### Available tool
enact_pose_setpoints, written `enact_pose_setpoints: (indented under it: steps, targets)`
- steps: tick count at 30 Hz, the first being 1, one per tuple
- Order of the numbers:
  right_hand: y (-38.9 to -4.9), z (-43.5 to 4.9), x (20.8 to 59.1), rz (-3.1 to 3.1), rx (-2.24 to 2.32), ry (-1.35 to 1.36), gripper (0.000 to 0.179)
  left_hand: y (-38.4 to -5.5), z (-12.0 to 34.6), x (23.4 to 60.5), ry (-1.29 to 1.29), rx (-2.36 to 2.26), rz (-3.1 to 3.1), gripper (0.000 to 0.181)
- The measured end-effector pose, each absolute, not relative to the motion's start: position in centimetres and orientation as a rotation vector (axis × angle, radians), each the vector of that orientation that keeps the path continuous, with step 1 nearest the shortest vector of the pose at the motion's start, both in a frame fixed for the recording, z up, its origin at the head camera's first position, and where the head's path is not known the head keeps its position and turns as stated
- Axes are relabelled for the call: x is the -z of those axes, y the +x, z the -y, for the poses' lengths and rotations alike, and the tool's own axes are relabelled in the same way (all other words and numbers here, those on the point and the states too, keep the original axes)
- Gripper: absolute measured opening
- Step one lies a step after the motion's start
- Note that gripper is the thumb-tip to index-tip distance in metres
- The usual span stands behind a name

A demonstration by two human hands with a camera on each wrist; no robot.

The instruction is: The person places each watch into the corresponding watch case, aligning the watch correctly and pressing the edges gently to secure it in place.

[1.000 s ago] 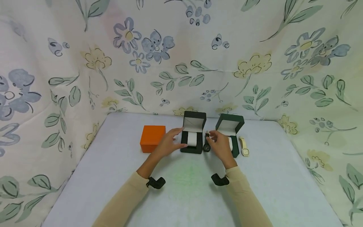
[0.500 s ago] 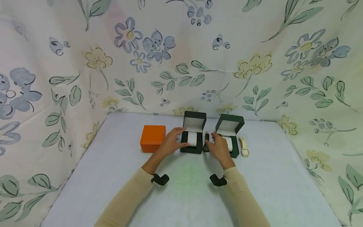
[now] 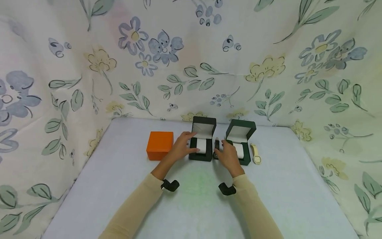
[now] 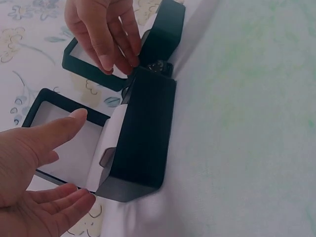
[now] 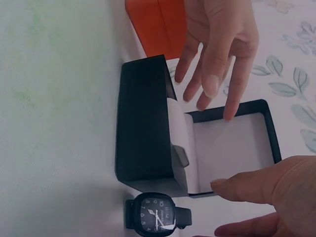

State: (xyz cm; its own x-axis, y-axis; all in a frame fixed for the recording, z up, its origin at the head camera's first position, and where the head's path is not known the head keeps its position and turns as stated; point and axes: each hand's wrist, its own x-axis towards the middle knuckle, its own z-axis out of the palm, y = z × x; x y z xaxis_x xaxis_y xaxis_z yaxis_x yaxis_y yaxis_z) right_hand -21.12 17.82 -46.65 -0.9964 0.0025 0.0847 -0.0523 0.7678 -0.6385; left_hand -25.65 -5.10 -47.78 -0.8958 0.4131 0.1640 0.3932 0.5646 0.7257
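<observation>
A dark watch box (image 3: 208, 156) stands with its lid up, a pale cushion (image 3: 201, 146) inside. My left hand (image 3: 179, 147) is at its left side, thumb and fingers spread apart around the box edge; the left wrist view shows the hand (image 4: 24, 163) relaxed beside the raised lid. Along the box's right side lies a black square-faced watch (image 5: 154, 215). Over it hovers my right hand (image 3: 229, 156), thumb and fingers apart, partly covering the dial in the head view. In the right wrist view that hand (image 5: 291, 197) holds nothing.
A second, green watch box (image 3: 246, 154) stands open to the right, holding a white cushion (image 3: 239, 150). Beyond it lies a gold watch (image 3: 257, 159). An orange box (image 3: 159, 146) sits left of my left hand. Floral cloth (image 3: 191, 49) hangs behind the white table (image 3: 191, 205).
My right hand's fingers have come off the black watch's strap and spread, with the hand shifting slightly left and toward me. My left hand has moved a little right. The boxes stay put.
</observation>
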Motion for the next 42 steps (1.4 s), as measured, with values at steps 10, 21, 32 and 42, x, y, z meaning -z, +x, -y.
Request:
enact_pose_setpoints:
  steps: [10, 21, 32, 42]
  targets:
    - [-21.6, -17.1, 47.6, 2.913, -0.986, 0.030, 0.048, -26.0, 4.9, 47.3, 0.763, -1.178, -2.759, 0.081]
    - [-21.7, -16.8, 48.8, 2.911, -0.942, 0.049, 0.054, -26.7, 4.1, 47.1, 0.765, -0.966, -2.782, 0.079]
    - [-21.8, -16.6, 49.4, 2.848, -0.898, 0.102, 0.041, -27.1, 3.2, 46.7, 0.759, -0.740, -2.844, 0.076]
    - [-21.8, -16.7, 49.8, 2.798, -0.918, 0.126, 0.045, -27.3, 2.3, 46.2, 0.703, -0.638, -2.855, 0.075]
